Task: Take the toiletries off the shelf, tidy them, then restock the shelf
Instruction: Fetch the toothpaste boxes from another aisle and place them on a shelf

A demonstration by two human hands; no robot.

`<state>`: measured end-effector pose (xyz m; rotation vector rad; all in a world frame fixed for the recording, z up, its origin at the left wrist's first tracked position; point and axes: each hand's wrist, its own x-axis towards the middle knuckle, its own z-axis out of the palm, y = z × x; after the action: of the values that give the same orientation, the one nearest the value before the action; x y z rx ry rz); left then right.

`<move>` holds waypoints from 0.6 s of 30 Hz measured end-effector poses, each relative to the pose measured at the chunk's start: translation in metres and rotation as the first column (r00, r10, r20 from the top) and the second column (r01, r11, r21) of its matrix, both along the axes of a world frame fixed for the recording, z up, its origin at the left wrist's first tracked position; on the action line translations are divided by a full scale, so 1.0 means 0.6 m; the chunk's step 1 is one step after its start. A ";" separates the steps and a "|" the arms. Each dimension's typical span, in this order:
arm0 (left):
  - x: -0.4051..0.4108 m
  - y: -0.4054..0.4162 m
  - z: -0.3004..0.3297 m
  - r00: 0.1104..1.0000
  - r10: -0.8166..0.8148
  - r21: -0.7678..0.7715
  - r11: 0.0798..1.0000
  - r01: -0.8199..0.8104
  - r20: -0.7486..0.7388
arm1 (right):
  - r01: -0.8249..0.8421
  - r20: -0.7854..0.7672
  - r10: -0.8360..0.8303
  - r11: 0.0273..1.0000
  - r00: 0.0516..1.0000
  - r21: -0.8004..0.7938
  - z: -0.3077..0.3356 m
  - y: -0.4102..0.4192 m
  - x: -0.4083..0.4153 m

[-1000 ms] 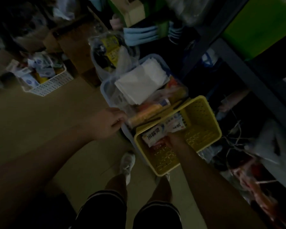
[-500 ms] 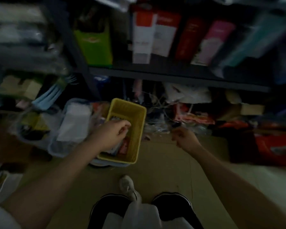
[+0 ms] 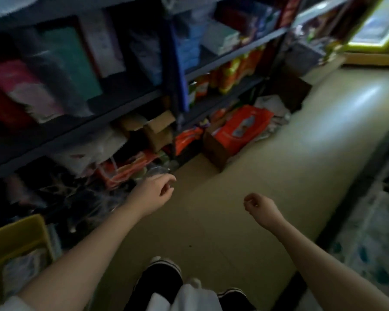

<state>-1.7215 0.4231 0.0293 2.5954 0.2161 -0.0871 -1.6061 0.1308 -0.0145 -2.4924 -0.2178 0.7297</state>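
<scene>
Head view shows both hands empty over the floor: the left hand loosely curled near the shelf bottom, the right hand curled into a fist, its grip holding nothing. Packs still crowd the shelf, and a yellow basket sits at lower left with blurred items inside. Judging by this, clearing is only partly done; tidying and restocking remain.
</scene>
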 end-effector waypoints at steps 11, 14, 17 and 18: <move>0.390 -0.050 -0.083 0.941 -0.236 0.098 0.959 0.266 -0.245 | 0.202 0.119 -0.240 0.943 0.964 0.265 0.066 -0.083 0.280; 0.527 -0.082 -0.067 0.921 -0.317 0.040 0.942 0.334 -0.228 | 0.238 0.115 -0.272 0.940 0.955 0.245 0.075 -0.099 0.371; 0.669 -0.134 -0.043 0.904 -0.399 -0.024 0.916 0.400 -0.151 | 0.297 0.102 -0.321 0.934 0.942 0.200 0.070 -0.134 0.467; 0.713 -0.154 -0.031 0.900 -0.420 -0.038 0.907 0.419 -0.118 | 0.323 0.096 -0.345 0.926 0.934 0.194 0.066 -0.148 0.496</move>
<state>-1.2938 0.3307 0.0107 2.5838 -0.3064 -0.4032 -1.3084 0.0421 0.0248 -2.3251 0.0961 0.3908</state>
